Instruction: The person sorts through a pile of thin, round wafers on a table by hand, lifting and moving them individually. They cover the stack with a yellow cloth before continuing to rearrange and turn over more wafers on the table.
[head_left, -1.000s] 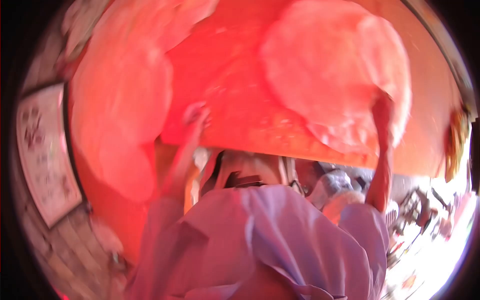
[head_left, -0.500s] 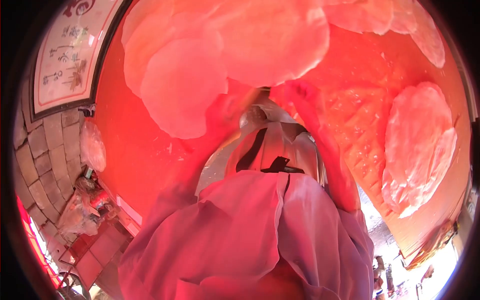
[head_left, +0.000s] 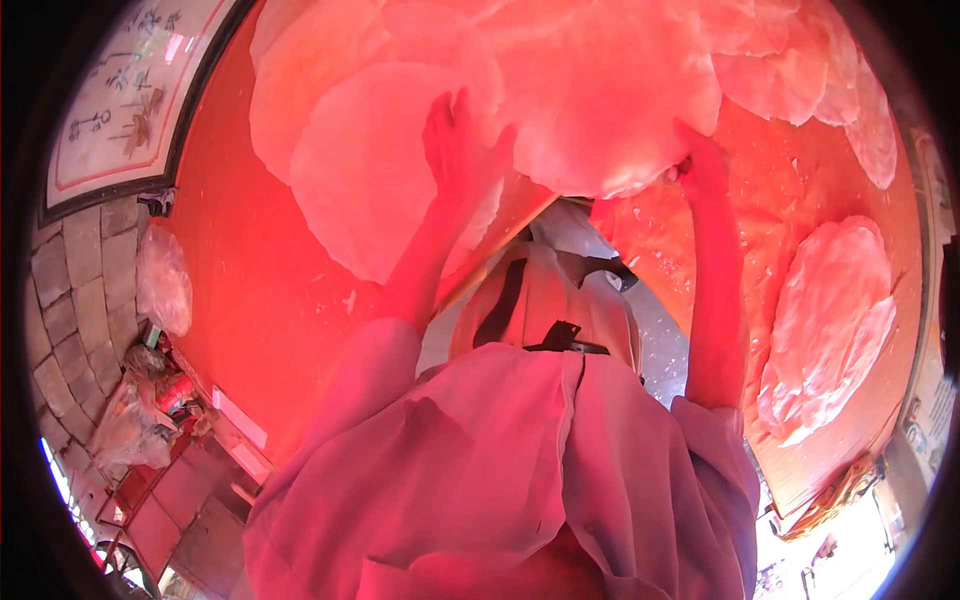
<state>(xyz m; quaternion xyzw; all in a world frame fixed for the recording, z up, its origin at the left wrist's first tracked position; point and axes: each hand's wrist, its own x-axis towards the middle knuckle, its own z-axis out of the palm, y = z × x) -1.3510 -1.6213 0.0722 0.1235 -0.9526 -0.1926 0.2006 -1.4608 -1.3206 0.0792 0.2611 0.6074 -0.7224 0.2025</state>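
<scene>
Thin, pale, round sheets, perhaps dough, overlap at the top of the head view. My left hand (head_left: 462, 150) lies over the left round sheet (head_left: 375, 180), its fingers stretched out and apart. My right hand (head_left: 705, 168) is at the lower right edge of the middle round sheet (head_left: 605, 105), thumb and fingers closed on that edge. The sheet's lower rim stands over the gap between two orange-red surfaces. Both forearms reach up from rolled sleeves.
A stack of oval sheets (head_left: 830, 330) lies on the right surface (head_left: 745, 225). More sheets (head_left: 800, 70) overlap at the upper right. A framed panel with writing (head_left: 125, 100) stands at the left by a brick wall (head_left: 80, 260). Plastic bags (head_left: 163, 280) hang or lie near the left edge.
My hands have moved apart and upward from near the gap. The left now lies spread over the left sheet; the right has gone to the middle sheet's edge. The view has shifted slightly.
</scene>
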